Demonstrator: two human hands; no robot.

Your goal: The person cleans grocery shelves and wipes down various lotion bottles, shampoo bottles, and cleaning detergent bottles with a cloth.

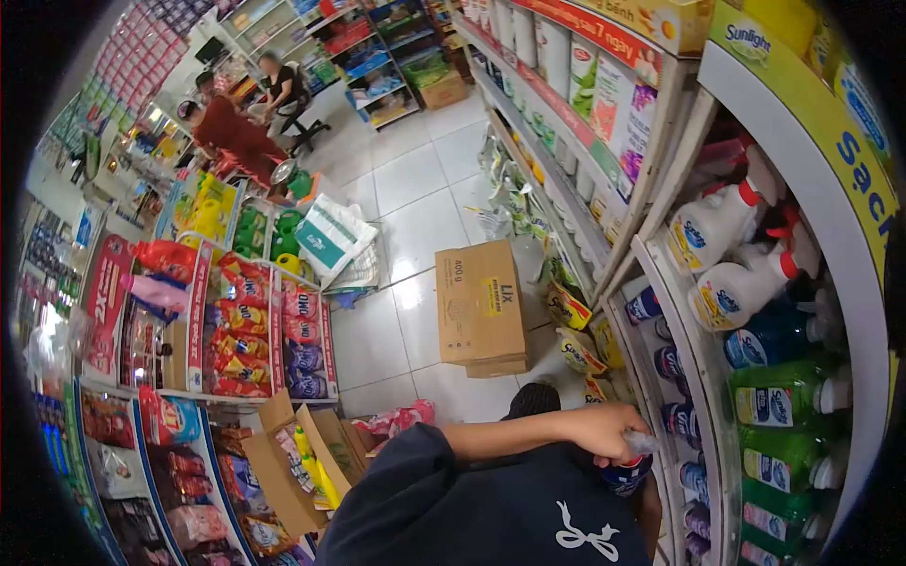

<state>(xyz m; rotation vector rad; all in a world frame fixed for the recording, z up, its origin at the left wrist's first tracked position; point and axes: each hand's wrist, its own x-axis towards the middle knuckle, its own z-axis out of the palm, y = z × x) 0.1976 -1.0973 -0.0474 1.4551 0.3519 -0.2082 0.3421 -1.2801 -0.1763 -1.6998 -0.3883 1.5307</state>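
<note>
My left arm reaches across my dark shirt to the right. My left hand (612,436) is closed around the top of a dark blue bottle (630,476) with some red on it and a pale, translucent top. The bottle is close to the right-hand shelf, beside a row of dark blue bottles (679,422). A strip of my right forearm (650,509) shows below the bottle. My right hand itself is hidden, so its fingers cannot be made out.
A closed Lix carton (483,307) stands on the tiled floor ahead. An open carton (283,472) with yellow bottles is at my left. Shelves of detergent packs (241,325) line the left, and Sunlight bottles (764,406) the right. Several people (226,132) are at the back.
</note>
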